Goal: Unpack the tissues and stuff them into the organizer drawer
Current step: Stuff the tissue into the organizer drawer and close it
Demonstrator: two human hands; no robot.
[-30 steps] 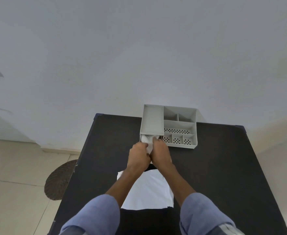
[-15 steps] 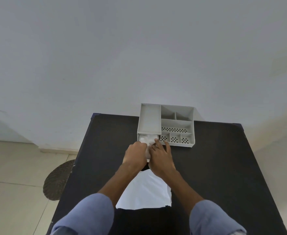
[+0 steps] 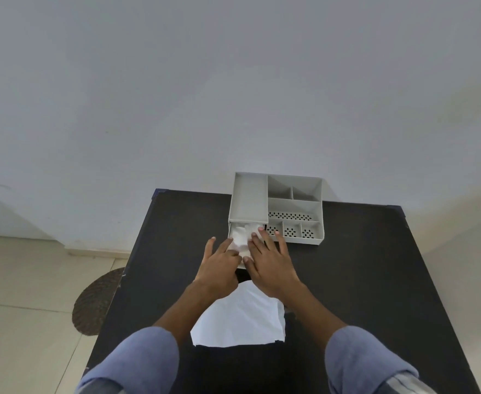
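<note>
A: Since the earlier frame both hands have flattened out; the left hand (image 3: 219,270), then curled into a fist at the drawer front, now has its fingers spread.

B: And the right hand (image 3: 270,265)?

A: Released as well, palm down, fingertips pressing the crumpled white tissues (image 3: 242,236) into the pulled-out drawer (image 3: 231,233) of the grey plastic desk organizer (image 3: 279,207). Neither hand grips anything; the left one's fingers rest against the wad from its left.

B: Where do the tissues sit?

A: Just ahead of both hands' fingertips, in the open drawer below the organizer's long left tray. The perforated compartments lie ahead and to the right of the right hand.

B: Behind the hands?

A: A flat white plastic wrapper (image 3: 242,322) lies on the black bench (image 3: 361,280), between the forearms, partly under the wrists. Blue sleeves (image 3: 358,362) cover both arms.
</note>
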